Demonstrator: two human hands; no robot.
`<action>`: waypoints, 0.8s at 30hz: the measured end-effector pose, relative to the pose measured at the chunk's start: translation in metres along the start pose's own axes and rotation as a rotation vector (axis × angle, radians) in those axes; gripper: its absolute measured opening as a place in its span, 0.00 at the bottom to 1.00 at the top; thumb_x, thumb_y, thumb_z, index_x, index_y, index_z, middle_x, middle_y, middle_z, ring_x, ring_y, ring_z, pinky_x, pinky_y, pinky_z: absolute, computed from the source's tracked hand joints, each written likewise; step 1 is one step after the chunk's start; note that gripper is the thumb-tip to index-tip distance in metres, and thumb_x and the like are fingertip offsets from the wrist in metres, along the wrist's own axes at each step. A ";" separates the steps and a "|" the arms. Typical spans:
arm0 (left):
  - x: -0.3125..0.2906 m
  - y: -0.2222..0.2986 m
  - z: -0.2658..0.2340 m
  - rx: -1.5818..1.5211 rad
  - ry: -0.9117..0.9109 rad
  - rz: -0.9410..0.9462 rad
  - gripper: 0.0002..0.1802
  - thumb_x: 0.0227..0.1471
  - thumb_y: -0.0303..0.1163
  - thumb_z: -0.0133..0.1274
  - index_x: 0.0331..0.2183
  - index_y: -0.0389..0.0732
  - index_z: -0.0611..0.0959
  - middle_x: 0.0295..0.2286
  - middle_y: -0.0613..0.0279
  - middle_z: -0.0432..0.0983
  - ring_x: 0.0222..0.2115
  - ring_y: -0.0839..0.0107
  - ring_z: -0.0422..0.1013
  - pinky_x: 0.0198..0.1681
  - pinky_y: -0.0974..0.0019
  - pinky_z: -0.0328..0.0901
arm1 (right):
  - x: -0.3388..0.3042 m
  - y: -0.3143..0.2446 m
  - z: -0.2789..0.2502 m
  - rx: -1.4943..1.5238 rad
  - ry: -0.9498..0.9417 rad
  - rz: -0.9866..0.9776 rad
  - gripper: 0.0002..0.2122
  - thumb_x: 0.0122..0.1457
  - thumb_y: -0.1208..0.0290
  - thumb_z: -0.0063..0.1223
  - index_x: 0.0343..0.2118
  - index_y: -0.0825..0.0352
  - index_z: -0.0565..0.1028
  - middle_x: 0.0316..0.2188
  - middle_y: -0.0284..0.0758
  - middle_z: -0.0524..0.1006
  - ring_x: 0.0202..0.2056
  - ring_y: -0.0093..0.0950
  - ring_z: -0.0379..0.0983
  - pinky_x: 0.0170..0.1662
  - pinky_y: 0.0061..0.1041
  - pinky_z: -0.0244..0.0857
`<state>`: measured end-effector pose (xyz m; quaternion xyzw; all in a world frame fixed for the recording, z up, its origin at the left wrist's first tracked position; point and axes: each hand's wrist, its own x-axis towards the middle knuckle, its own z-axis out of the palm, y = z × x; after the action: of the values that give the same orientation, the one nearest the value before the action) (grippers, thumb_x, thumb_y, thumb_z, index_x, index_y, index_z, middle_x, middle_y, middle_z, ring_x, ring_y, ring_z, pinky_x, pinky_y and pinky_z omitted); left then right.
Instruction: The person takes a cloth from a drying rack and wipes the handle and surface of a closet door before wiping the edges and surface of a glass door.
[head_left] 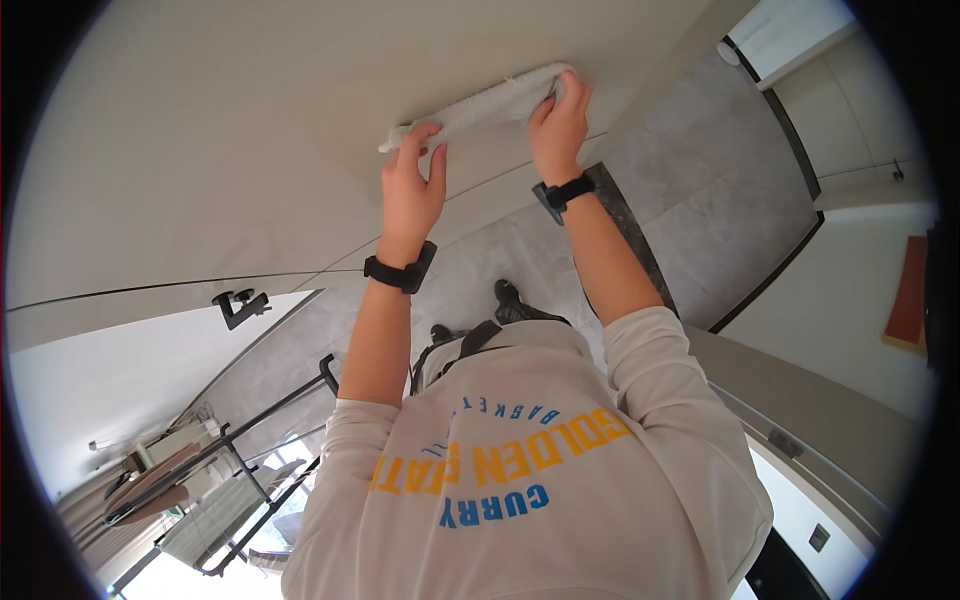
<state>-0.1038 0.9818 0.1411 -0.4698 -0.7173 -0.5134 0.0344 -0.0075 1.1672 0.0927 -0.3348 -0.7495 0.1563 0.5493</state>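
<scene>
- Head view: two bare hands are up at a long, thin white pad (485, 106), which looks soft and fuzzy along its top edge.
- The pad is near the top middle, lying against a big beige panel (230, 130). It sits on a slant, with its right end higher up.
- The left hand (408, 195) is at the pad's left end. Its fingers touch the pad and its thumb sticks out from them, so I cannot tell if it pinches the pad or just pushes on it.
- The right hand (560, 132) is at the other end. Its fingers reach the top corner and its thumb is lower down. I cannot tell how tight that grip is.
- The hands are well apart, with the middle of the pad between them. Maybe that is so both ends stay flat and the long pad does not flop.
- Both arms reach up and out, I think because the pad is away from the body.
- A black band (402, 270) is on the left wrist, and another black strap (566, 194) is on the right one. Both sit behind the hands, so the fingers are free.
- Dark shoes (507, 291) stand on the grey floor (690, 150), below the pad.
</scene>
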 end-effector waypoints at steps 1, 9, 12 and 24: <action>-0.001 -0.005 0.002 0.080 0.002 0.041 0.14 0.54 0.24 0.54 0.44 0.40 0.76 0.35 0.48 0.79 0.29 0.52 0.76 0.33 0.59 0.69 | -0.010 0.006 0.005 -0.007 -0.023 0.041 0.20 0.53 0.84 0.48 0.49 0.64 0.64 0.42 0.46 0.68 0.36 0.50 0.72 0.35 0.42 0.68; -0.031 -0.036 -0.017 0.232 -0.147 -0.092 0.12 0.54 0.24 0.54 0.42 0.44 0.78 0.28 0.47 0.78 0.26 0.46 0.73 0.28 0.52 0.67 | -0.107 0.014 0.041 -0.016 -0.269 0.291 0.24 0.52 0.82 0.50 0.51 0.70 0.57 0.43 0.50 0.70 0.36 0.51 0.74 0.35 0.44 0.69; -0.050 -0.061 -0.035 0.230 -0.122 -0.121 0.11 0.54 0.25 0.54 0.42 0.44 0.78 0.27 0.46 0.77 0.27 0.45 0.73 0.30 0.52 0.67 | -0.133 -0.002 0.052 0.012 -0.383 0.346 0.24 0.52 0.81 0.51 0.51 0.71 0.57 0.39 0.50 0.74 0.33 0.51 0.75 0.33 0.44 0.69; -0.139 -0.104 -0.172 0.325 -0.047 -0.378 0.11 0.53 0.26 0.55 0.41 0.39 0.78 0.30 0.47 0.80 0.31 0.49 0.77 0.34 0.55 0.70 | -0.236 -0.120 0.097 0.134 -0.703 0.203 0.25 0.53 0.75 0.53 0.53 0.73 0.57 0.34 0.50 0.76 0.30 0.48 0.76 0.31 0.44 0.70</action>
<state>-0.1742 0.7572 0.0750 -0.3273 -0.8661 -0.3778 -0.0040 -0.0959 0.9339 -0.0389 -0.2963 -0.8435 0.3643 0.2608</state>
